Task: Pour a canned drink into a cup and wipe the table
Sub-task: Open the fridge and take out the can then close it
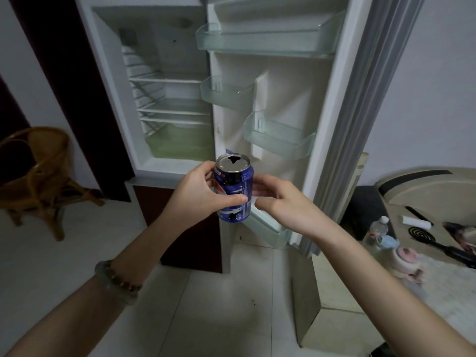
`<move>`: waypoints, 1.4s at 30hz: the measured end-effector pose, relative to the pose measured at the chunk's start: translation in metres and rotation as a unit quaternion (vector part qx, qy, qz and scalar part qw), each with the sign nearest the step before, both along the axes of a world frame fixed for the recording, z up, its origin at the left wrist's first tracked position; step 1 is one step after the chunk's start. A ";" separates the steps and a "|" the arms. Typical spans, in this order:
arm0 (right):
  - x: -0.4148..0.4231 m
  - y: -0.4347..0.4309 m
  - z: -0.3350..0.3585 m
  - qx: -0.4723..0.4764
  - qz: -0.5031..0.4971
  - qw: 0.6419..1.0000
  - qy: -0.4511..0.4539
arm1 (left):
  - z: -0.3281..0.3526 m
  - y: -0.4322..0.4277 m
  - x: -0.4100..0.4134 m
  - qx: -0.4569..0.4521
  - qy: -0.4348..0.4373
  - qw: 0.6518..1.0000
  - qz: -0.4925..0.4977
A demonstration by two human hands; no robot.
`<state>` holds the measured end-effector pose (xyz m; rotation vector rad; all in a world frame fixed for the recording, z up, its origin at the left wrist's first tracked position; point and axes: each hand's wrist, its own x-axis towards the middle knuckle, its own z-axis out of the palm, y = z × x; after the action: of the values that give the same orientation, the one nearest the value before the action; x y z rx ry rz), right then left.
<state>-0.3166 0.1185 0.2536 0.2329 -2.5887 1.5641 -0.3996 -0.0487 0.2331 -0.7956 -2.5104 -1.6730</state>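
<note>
Before open fridge (164,99): my left grip (198,197) wraps opened can (235,191); right grip (280,204) beside it, hold unclear. Any tilt risks spill.

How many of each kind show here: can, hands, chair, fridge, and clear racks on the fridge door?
can: 1
hands: 2
chair: 1
fridge: 1
clear door racks: 4
Total: 9

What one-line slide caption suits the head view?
Left hand grips an opened blue Pepsi can before an open fridge; right hand close beside it.
</note>
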 end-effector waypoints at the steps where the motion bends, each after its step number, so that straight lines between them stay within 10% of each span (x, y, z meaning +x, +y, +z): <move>1: 0.003 0.001 -0.001 0.002 0.002 1.000 0.003 | 0.000 0.001 0.005 -0.001 0.001 1.000 0.004; 12: 0.020 0.015 -0.006 -0.012 -0.013 1.000 0.009 | 0.002 0.014 0.025 0.011 -0.001 1.000 0.025; 25: 0.002 0.132 -0.050 0.152 -0.278 0.942 0.113 | 0.002 0.037 0.019 0.055 -0.010 0.998 0.023; 42: -0.039 0.186 -0.051 0.020 -0.314 0.949 0.035 | -0.014 0.041 0.012 0.032 -0.012 0.999 0.019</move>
<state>-0.3558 0.3047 0.2024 -0.4798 -2.2999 1.2367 -0.3873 -0.0079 0.2191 -0.7230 -2.4564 -1.7512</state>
